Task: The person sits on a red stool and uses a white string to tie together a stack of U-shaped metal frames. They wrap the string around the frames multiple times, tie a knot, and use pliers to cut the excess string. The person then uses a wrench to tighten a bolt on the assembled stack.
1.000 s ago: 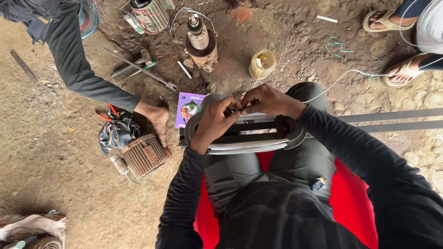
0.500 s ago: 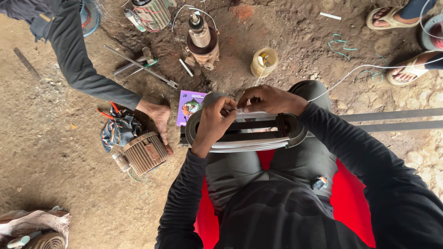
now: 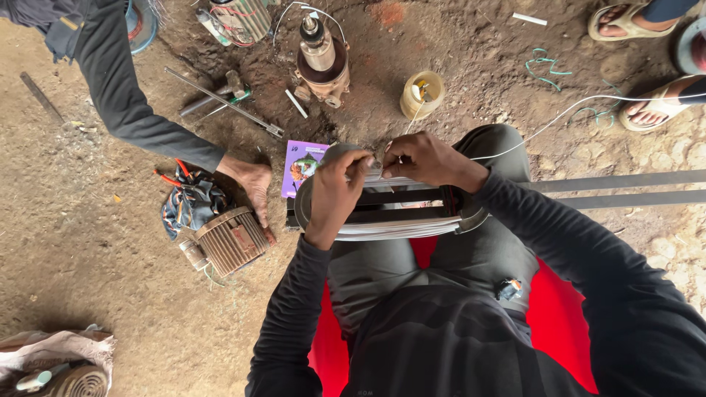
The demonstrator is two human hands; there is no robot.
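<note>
Left hand: the left hand [image 3: 334, 192] lay curled over the left end of the winding frame [image 3: 386, 207], thumb and fingers pinched on the white wire [image 3: 559, 117] at the top edge, near the right hand.
Right hand: the right hand [image 3: 426, 158] was closed over the top middle of the frame, fingertips pressed together on the same wire; how firm the grip was could not be told.
Winding frame: a dark oval frame with two cross slots rested across the person's lap, above the red seat [image 3: 559, 323], with pale bands of wound wire along its upper and lower edges.
Wire: it ran from the fingers to the right across the dirt ground [image 3: 88, 294], toward a sandalled foot [image 3: 651, 110] at the edge of the view; where it ended was out of sight.
Step in hand: by the look of it, a turn of wire was being laid and seated on the frame, with both hands guiding it at one spot.
Next move calls for: most likely steady tension on the wire and a neat lay beside the turns already there, with the frame kept from tipping on the knees.
Nearby: another person's hand [image 3: 254, 184] rested on the ground just beside a small ribbed motor [image 3: 232, 241]; a purple card [image 3: 301, 167] lay touching the frame's left end; a yellow spool [image 3: 421, 94] and a motor rotor [image 3: 320, 62] stood further off.
</note>
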